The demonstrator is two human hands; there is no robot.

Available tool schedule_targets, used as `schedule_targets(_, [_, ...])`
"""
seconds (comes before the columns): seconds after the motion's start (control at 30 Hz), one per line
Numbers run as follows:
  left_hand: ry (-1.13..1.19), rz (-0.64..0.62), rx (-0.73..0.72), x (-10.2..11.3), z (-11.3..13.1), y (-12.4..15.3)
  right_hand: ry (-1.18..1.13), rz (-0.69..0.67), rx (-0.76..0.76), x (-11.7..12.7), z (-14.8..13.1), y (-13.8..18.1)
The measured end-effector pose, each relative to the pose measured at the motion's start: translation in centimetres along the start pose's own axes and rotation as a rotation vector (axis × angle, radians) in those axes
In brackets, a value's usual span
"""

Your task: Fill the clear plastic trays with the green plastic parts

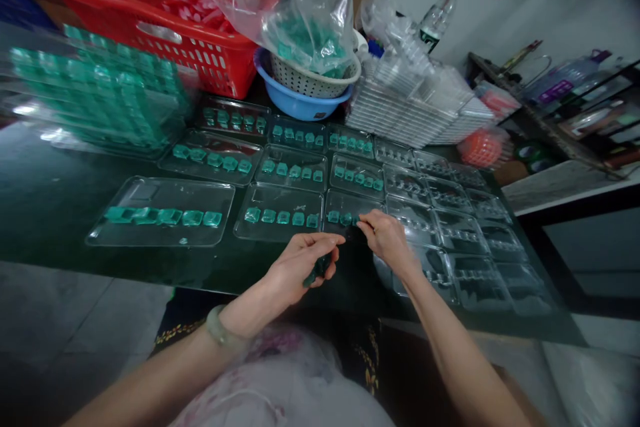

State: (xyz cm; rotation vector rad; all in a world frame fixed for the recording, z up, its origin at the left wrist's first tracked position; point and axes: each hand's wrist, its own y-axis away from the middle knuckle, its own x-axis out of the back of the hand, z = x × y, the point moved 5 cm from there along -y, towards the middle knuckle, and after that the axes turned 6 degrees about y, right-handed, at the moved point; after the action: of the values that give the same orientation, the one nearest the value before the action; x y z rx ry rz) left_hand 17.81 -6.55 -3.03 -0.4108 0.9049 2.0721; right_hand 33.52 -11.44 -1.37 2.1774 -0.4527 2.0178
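Right hand pinches green piece over clear tray.

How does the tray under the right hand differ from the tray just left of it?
The tray under the right hand, the near tray, holds only two or three green pieces; its left neighbour holds a full row of five. The hand partly covers the first; the second lies uncovered. Both are clear plastic, flat on the dark table.

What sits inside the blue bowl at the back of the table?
The blue bowl holds a white perforated basket. A clear plastic bag of teal pieces rests in it, hiding the basket's bottom.
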Motion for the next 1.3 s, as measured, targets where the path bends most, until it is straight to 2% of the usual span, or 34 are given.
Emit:
schedule_targets(0.13, [0.024, 0.014, 0.01, -0.5, -0.8, -1.2, -0.078, -0.028, -0.011, 0.6, 0.6, -0.2])
schedule_targets(0.23, [0.05, 0.034, 0.025, -0.4, -1.2, -1.9, -0.119, 0.027, -0.006, 1.7, 0.8, -0.5])
schedule_targets(0.3, [0.053, 0.051, 0.042, -0.2, -1.5, -2.1, -0.104, 0.049, 0.056, 2.3, 0.1, -0.8])
schedule_targets(0.37, [0.047, 0.065, 0.044, 0.0, -1.7, -2.1, -0.065, 0.005, 0.154, 2.3, -0.9, -1.4])
schedule_targets(0.47, [0.029, 0.076, 0.036, 0.1, -1.7, -2.1, 0.013, -0.13, 0.274, 1.7, -2.2, -2.3])
schedule_targets(0.63, [0.0, 0.077, 0.087, 0.0, -1.8, -2.4, 0.06, -0.211, 0.355, 0.7, -2.5, -3.4])
schedule_targets(0.83, [-0.012, 0.075, 0.102, 0.1, -1.9, -2.8, 0.182, -0.175, 0.212, 0.0, -3.0, -3.2])
schedule_targets(0.97, [0.009, 0.028, 0.113, 0.0, -1.8, -2.5, 0.153, -0.148, 0.163, 0.0, -3.3, -3.0])
schedule_targets(1.07, [0.074, -0.022, 0.119, 0.0, -1.7, -1.8, 0.023, -0.106, 0.16, 0.7, -2.5, -3.3])
schedule_targets(1.17, [0.148, -0.07, 0.131, 0.0, -1.7, -1.0, -0.212, 0.005, 0.089, 2.3, -1.2, -3.2])
schedule_targets(1.23, [0.181, -0.086, 0.142, -0.2, -1.7, -0.7, -0.344, 0.08, 0.034, 3.5, -0.7, -2.2])
schedule_targets(1.3, [0.205, -0.1, 0.133, -0.5, -1.5, -0.7, -0.433, 0.094, 0.024, 4.3, -1.2, -0.7])
